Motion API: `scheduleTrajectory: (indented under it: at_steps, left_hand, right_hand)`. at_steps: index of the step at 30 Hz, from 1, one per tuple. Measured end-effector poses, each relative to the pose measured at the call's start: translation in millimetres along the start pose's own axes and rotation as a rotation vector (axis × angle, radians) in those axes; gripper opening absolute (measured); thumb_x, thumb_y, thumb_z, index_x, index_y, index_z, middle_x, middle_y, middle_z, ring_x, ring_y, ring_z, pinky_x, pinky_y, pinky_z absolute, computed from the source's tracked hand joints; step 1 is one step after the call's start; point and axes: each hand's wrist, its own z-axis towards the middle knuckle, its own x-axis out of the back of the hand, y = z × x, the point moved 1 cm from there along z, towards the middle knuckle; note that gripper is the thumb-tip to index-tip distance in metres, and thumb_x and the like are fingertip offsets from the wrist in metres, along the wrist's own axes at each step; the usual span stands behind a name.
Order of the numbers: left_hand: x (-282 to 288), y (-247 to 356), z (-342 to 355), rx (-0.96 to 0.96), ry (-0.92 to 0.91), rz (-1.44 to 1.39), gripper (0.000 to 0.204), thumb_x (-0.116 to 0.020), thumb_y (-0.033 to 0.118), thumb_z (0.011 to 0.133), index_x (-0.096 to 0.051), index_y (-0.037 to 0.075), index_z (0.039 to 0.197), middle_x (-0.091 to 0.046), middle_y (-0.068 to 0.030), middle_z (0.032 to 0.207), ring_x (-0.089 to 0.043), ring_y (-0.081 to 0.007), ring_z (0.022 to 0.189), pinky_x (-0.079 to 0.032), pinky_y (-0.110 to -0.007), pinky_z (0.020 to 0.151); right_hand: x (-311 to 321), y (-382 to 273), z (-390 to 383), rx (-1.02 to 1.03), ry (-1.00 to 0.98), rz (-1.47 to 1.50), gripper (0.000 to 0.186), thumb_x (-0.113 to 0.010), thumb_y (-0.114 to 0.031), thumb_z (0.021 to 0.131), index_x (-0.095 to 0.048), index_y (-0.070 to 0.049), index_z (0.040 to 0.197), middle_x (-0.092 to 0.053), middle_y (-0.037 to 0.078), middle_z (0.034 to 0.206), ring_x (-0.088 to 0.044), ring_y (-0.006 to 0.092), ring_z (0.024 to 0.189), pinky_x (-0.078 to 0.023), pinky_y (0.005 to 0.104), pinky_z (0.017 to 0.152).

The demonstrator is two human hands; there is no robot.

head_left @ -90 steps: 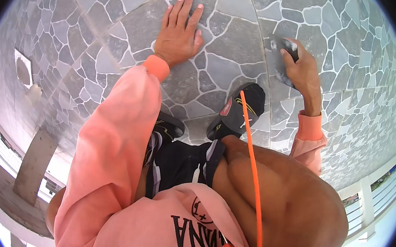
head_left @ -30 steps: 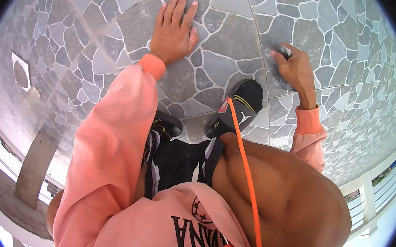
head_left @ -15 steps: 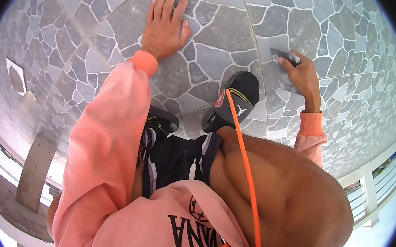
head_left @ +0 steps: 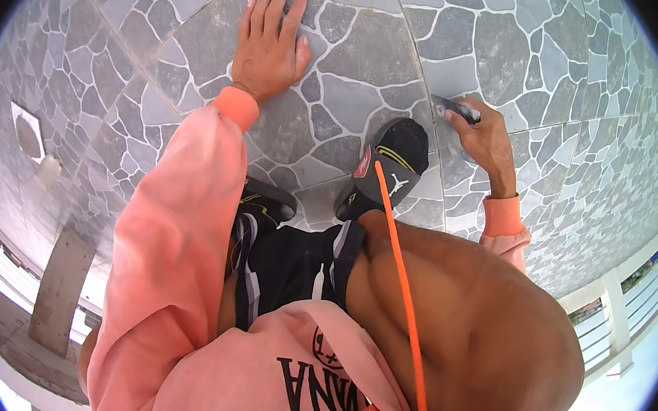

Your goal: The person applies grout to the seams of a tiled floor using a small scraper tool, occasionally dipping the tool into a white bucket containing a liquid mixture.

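Note:
My left hand (head_left: pixel 269 49) rests flat on the stone-patterned tile floor (head_left: pixel 372 47), palm down with its fingers stretched forward. To the right, my right hand (head_left: pixel 484 137) is closed round the dark handle of a trowel (head_left: pixel 459 109). The trowel's flat blade lies low at the floor, close to a tile joint, and is partly hidden beneath the hand. Between my hands, nearer to me, is my right foot in a black slide sandal (head_left: pixel 391 160).
My other foot, in a black sandal (head_left: pixel 268 200), stands left of it. An orange cord (head_left: pixel 403 280) hangs down from my pink hoodie. On the far left is a square pale plate with a round centre (head_left: pixel 29 131). White railings (head_left: pixel 615 320) run along the right edge.
My right hand has moved the trowel slightly left and toward me, and the blade now shows less. The left hand stays pressed on the floor, almost unmoved.

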Motion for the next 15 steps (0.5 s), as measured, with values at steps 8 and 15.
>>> scheduleTrajectory:
  at_steps: [8,15]
  left_hand:
    - [0.3,0.6,1.6,-0.004,-0.013,0.011,0.062,-0.055,0.019,0.086,-0.042,0.008,0.146,-0.033,-0.018,0.154,-0.031,-0.0367,0.142,-0.026,-0.052,0.115]
    - [1.8,2.0,-2.5,-0.001,-0.023,0.01,0.061,-0.054,0.02,0.087,-0.042,0.008,0.146,-0.033,-0.0179,0.155,-0.029,-0.0365,0.143,-0.025,-0.051,0.116]
  right_hand:
    - [-18.1,34.0,-28.7,0.082,0.054,0.032,0.023,-0.071,-0.021,0.085,-0.068,-0.002,0.098,-0.065,0.018,0.074,-0.057,0.0312,0.06,-0.048,0.0376,0.062]
    - [-23.8,52.1,-48.8,-0.075,0.006,0.137,0.021,-0.07,-0.021,0.089,-0.068,-0.001,0.097,-0.059,0.01,0.068,-0.05,0.017,0.059,-0.045,0.0318,0.058]
